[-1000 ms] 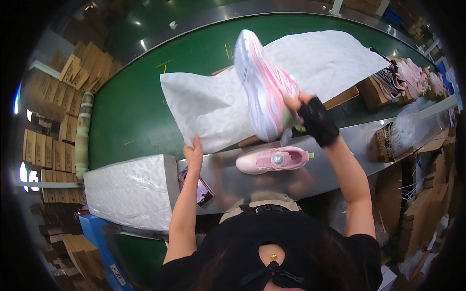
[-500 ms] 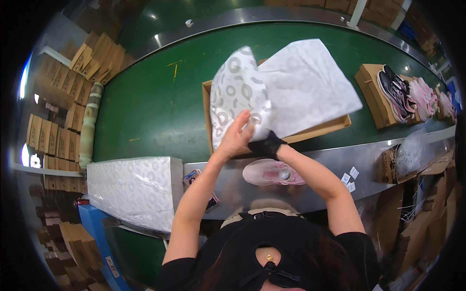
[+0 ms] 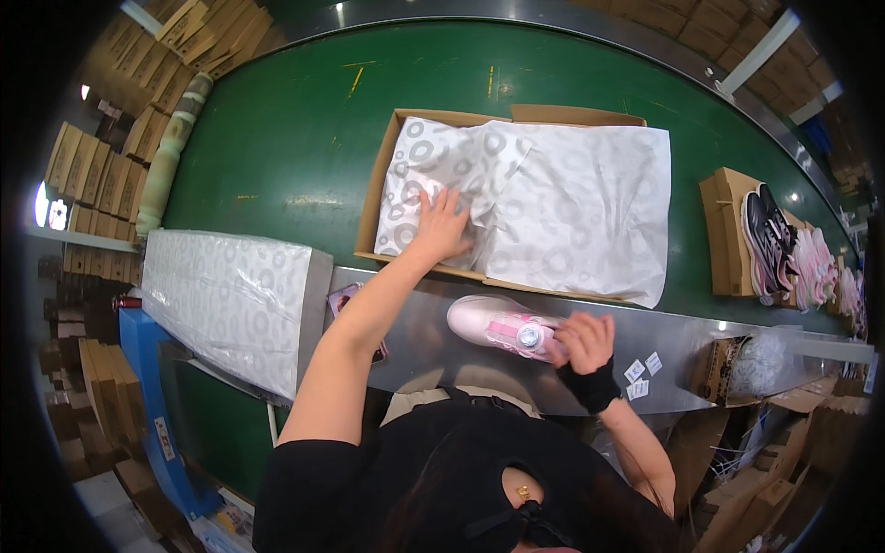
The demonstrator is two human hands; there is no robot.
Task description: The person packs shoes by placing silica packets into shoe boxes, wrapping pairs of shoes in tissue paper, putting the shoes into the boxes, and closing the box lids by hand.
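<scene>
My left hand lies with spread fingers on the patterned white tissue paper, near its left end. That paper fills an open cardboard shoebox and hangs over the near right edge. What lies under the paper is hidden. On the metal ledge in front of me rests a pink sneaker, toe to the left, with a round clear-and-silver piece on its top. My right hand, with a black band at the wrist, is at the sneaker's heel end. Its fingers are bent but apart; a firm hold does not show.
A plastic-wrapped stack of patterned paper stands at the left, beside a phone partly under my left arm. Small white labels lie on the ledge. Boxes with sneakers stand at the right on the green belt.
The paper's left part, raised before, is now down in the box under my left hand. My right hand has left the paper and moved back to the sneaker's heel.
</scene>
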